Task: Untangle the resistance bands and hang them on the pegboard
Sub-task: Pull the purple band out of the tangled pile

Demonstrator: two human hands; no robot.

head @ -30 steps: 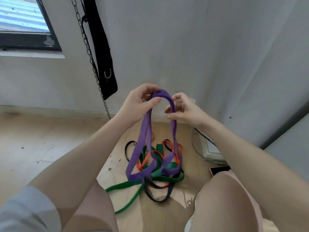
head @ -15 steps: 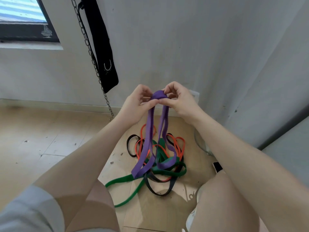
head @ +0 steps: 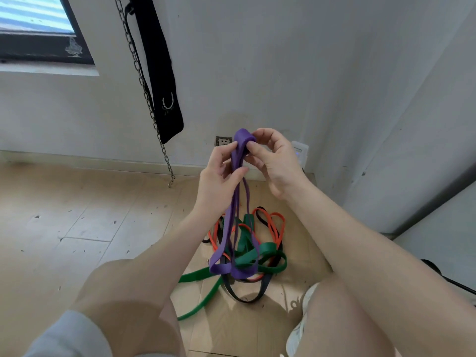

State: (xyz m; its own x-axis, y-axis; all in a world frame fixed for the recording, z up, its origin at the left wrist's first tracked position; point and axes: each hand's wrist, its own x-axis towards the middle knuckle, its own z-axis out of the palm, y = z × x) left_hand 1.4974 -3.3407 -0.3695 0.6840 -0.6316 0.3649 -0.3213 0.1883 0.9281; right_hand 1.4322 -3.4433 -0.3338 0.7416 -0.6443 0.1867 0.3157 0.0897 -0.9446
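A purple band (head: 233, 222) hangs doubled from both of my hands, its top fold raised in front of the wall. My left hand (head: 219, 180) pinches both strands just under the fold. My right hand (head: 273, 161) grips the fold itself from the right. The band's lower loops reach down into a tangled pile on the wooden floor: a green band (head: 260, 261), an orange band (head: 273, 228) and a black band (head: 247, 295) twisted together. No pegboard is in view.
A black strap (head: 159, 70) and a metal chain (head: 144, 86) hang against the wall at upper left. A wall socket (head: 222, 141) and a white plug-in device (head: 300, 152) sit behind my hands. My knees and a white shoe (head: 300, 328) frame the pile.
My hands have come together, narrowing the wide purple loop into a tight fold, and have lifted it higher. The right hand now holds the very top of the fold.
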